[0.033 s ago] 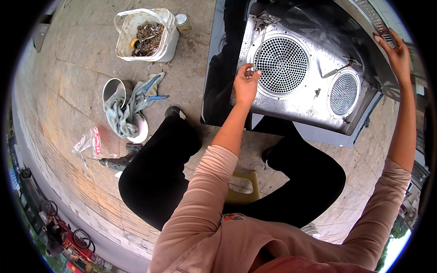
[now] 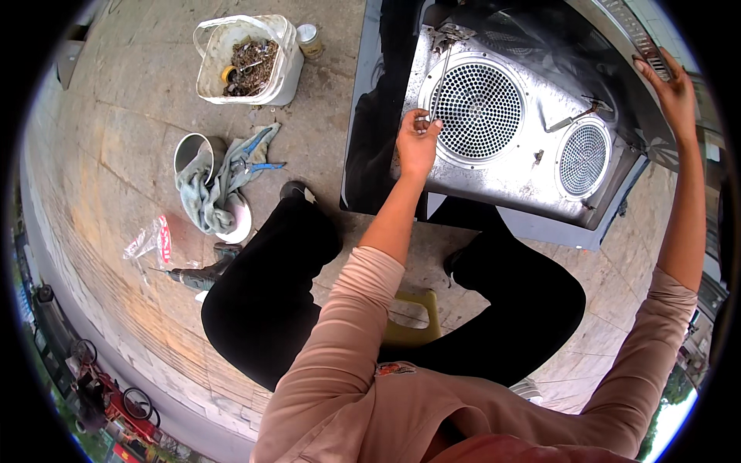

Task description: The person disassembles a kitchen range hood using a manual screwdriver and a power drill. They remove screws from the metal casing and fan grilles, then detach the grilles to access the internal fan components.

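A dark appliance housing (image 2: 374, 154) stands in front of me, its glossy dark panel (image 2: 610, 69) raised. Inside, a smeared silver metal plate (image 2: 509, 176) carries a large round perforated grille (image 2: 480, 110) and a smaller one (image 2: 584, 158). My left hand (image 2: 417, 147) pinches the near end of a thin metal rod (image 2: 441, 85), which runs along the large grille's left side to a dirty bracket (image 2: 449, 35) at the far corner. At the far right, my right hand (image 2: 673, 100) grips the raised panel's edge. A second metal arm (image 2: 570, 121) stands near the smaller grille.
A white bucket (image 2: 289, 81) of small hardware stands at the far left beside a jar (image 2: 309, 42). Nearer lie a metal pot (image 2: 185, 150), a grey cloth (image 2: 204, 197), blue-handled pliers (image 2: 262, 165), a plastic bag (image 2: 150, 241) and a power drill (image 2: 199, 276). A yellowish stool (image 2: 417, 332) is beneath me.
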Motion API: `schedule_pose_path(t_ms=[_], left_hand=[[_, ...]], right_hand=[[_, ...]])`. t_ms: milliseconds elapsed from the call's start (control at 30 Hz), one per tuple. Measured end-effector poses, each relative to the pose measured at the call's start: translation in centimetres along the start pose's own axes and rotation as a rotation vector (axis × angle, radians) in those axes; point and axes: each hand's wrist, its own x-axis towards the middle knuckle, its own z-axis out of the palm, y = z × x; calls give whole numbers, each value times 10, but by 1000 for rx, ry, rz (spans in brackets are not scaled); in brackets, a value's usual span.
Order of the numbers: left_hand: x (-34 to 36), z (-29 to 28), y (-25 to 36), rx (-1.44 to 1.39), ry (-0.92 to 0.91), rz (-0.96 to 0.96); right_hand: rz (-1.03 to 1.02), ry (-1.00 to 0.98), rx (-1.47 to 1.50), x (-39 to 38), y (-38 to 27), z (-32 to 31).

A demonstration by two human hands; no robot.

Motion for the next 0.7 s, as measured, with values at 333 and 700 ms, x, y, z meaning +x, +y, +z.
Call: schedule_pose_path(t_ms=[333,700], left_hand=[[-2,-2,20,17,-73,-87],[-5,-103,65,96,396,143]], right_hand=[[-4,27,-205,2,10,-5],[183,462,-197,-60,-67,23]])
